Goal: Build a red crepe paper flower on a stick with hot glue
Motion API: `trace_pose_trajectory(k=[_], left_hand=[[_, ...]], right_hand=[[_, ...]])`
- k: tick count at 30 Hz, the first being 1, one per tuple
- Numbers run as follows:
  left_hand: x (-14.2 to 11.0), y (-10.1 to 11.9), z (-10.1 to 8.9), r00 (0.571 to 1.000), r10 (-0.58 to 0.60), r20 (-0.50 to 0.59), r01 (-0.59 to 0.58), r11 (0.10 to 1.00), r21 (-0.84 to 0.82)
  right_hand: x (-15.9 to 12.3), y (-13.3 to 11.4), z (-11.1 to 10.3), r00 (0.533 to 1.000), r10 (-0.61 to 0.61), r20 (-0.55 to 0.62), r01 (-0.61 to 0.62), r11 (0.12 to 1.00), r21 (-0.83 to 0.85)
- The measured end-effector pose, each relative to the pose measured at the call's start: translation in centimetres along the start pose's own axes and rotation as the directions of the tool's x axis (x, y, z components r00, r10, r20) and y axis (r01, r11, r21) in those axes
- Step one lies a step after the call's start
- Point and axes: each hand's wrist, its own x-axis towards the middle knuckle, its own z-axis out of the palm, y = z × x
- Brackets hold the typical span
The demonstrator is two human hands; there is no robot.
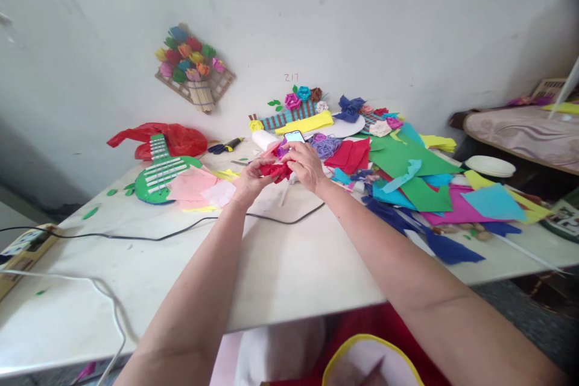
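Both my arms reach out over the white table. My left hand and my right hand meet around a crumpled piece of red paper, fingers curled and pinching it from both sides just above the tabletop. A phone with a lit screen stands propped right behind my hands. Pink paper sheets lie left of my left hand, and folded red sheets lie right of my right hand.
A heap of coloured paper sheets covers the right side. A green paper guitar and red plastic bag sit at left. Black cable crosses the table; a power strip lies far left. Paper flower crafts line the wall.
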Motion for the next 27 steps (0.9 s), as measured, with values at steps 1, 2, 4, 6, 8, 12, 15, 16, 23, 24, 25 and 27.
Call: trace_pose_trajectory(k=[1,2,4,6,8,12,15,16,23,24,25,27], left_hand=[[0.03,-0.07,-0.02,1.0,-0.001,-0.003,0.001,1.0,0.002],[0.05,-0.15,-0.05,1.0,-0.001,-0.004,0.001,1.0,0.005],[0.06,-0.27,-0.09,1.0,-0.003,-0.003,0.003,1.0,0.011],[0.05,-0.32,-0.11,1.0,-0.009,0.002,0.009,1.0,0.014],[0.01,-0.3,-0.11,1.0,-0.018,0.007,0.018,1.0,0.011],[-0.04,-0.27,-0.11,0.999,-0.029,0.019,0.028,1.0,0.008],[-0.04,-0.35,-0.12,0.999,-0.027,0.023,0.027,1.0,0.006],[-0.04,-0.38,-0.13,0.999,-0.027,0.024,0.027,1.0,0.006],[-0.03,-0.43,-0.09,0.999,-0.025,0.044,0.024,0.999,0.029],[-0.01,-0.43,-0.07,0.998,-0.03,0.05,0.028,0.999,0.032],[0.01,-0.43,-0.04,0.998,-0.035,0.057,0.033,0.999,0.034],[0.04,-0.42,0.02,0.997,-0.044,0.067,0.041,0.998,0.038]], right_hand=[[0.01,0.01,0.02,1.0,-0.005,0.005,0.005,1.0,0.005],[0.02,0.0,0.03,1.0,-0.01,0.012,0.01,1.0,0.01],[0.04,-0.03,0.04,1.0,-0.018,0.024,0.018,1.0,0.018],[0.06,-0.05,0.03,0.999,-0.024,0.031,0.023,0.999,0.029],[0.06,-0.05,0.02,0.999,-0.026,0.033,0.024,0.999,0.045],[0.08,0.02,0.03,0.999,-0.035,0.035,0.032,0.997,0.076],[0.13,0.15,0.1,0.998,-0.051,0.038,0.047,0.995,0.09],[0.15,0.21,0.13,0.998,-0.054,0.041,0.05,0.995,0.091],[0.16,0.41,0.25,0.998,-0.061,0.022,0.058,0.992,0.114],[0.14,0.4,0.25,0.998,-0.066,0.018,0.064,0.99,0.125],[0.13,0.39,0.26,0.997,-0.073,0.019,0.07,0.989,0.133],[0.13,0.39,0.3,0.996,-0.086,0.034,0.08,0.986,0.143]])
